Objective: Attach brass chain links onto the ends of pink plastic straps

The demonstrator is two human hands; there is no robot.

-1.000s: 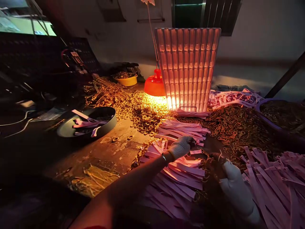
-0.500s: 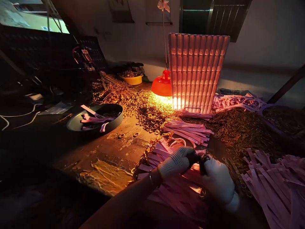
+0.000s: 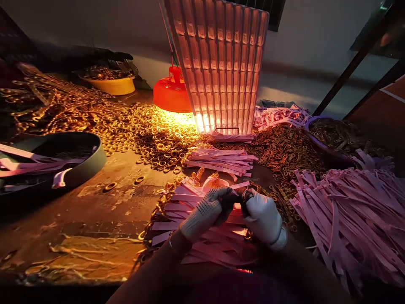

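Both of my hands wear white gloves and meet over a pile of pink strips near the table's front. My left hand is closed, its fingers pinched at a small dark metal piece between the two hands. My right hand is closed on the same piece from the right. Whether a pink strip is also in the grip is hidden by the fingers. A neat stack of pink strips lies just beyond my hands.
A heap of brass rings covers the table's middle under a red lamp and a ribbed panel. A dark pan with pink strips sits left. A large pink strip pile lies right, a yellow bowl far back.
My hands came together over the pink strips and now pinch a small piece between them. The view has tilted down and to the right, closer to the table.
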